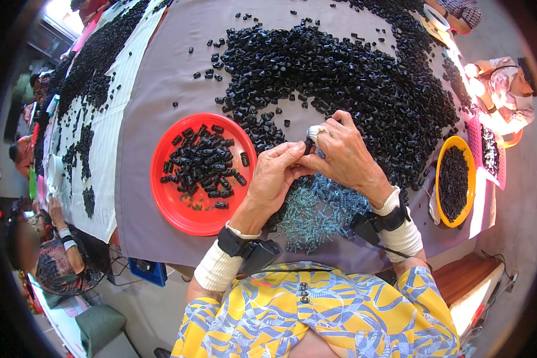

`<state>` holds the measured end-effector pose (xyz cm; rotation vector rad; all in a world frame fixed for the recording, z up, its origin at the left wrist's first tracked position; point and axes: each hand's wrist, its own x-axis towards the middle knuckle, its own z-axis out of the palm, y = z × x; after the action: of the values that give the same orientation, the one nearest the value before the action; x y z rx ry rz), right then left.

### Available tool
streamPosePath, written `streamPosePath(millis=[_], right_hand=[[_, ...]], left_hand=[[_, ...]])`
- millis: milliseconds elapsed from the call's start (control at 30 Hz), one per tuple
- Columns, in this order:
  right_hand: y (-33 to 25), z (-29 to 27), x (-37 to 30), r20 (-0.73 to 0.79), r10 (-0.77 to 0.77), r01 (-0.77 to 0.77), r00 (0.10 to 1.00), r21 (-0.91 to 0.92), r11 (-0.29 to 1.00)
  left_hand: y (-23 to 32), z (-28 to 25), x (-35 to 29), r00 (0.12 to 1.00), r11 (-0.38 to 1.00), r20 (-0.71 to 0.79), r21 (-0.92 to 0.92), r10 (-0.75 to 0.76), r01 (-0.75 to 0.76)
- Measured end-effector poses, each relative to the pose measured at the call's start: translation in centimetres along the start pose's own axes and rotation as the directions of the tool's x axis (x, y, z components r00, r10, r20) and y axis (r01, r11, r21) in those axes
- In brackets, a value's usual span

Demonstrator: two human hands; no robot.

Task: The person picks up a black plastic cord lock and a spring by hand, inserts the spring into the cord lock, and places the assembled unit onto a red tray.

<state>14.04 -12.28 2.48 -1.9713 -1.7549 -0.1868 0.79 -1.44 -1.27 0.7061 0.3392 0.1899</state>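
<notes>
Black plastic pieces (340, 77) cover most of the grey table (161, 77) in one huge heap; red plate (188, 212) to the left holds a smaller batch, and a yellow bowl (453, 182) of them sits off to the right; a pile of little bluish springs (319, 209) lies just under the hands — left hand (274, 176) and right hand (340, 152) meet fingertip to fingertip, both pinching one black piece (308, 145) above the springs.
</notes>
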Motion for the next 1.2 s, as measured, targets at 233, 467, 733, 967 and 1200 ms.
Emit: streamPosePath(millis=[233,467,733,967,1200], right_hand=[[0.1,0.1,0.3,-0.016,-0.045,0.046,0.999,0.065,0.997],[0.7,1.4,-0.1,-0.019,-0.083,0.084,0.996,0.073,0.994],[0.8,0.6,0.0,-0.041,-0.078,0.080,0.996,0.035,0.996],[1.2,0.5,-0.4,-0.041,-0.075,0.078,0.996,0.073,0.994],[0.3,1.7,-1.1,-0.034,-0.123,0.127,0.992,0.172,0.977]], left_hand=[[0.2,-0.1,-0.1,1.000,0.999,0.014,-0.039,0.011,-0.010],[-0.2,-0.3,0.0,1.000,0.999,-0.014,-0.041,0.007,-0.008],[-0.2,-0.2,-0.1,0.998,0.999,-0.048,0.034,-0.026,0.027],[0.3,0.0,-1.0,0.973,0.969,-0.212,0.204,-0.092,0.137],[-0.3,0.1,-1.6,0.991,0.973,-0.065,0.191,-0.118,0.129]])
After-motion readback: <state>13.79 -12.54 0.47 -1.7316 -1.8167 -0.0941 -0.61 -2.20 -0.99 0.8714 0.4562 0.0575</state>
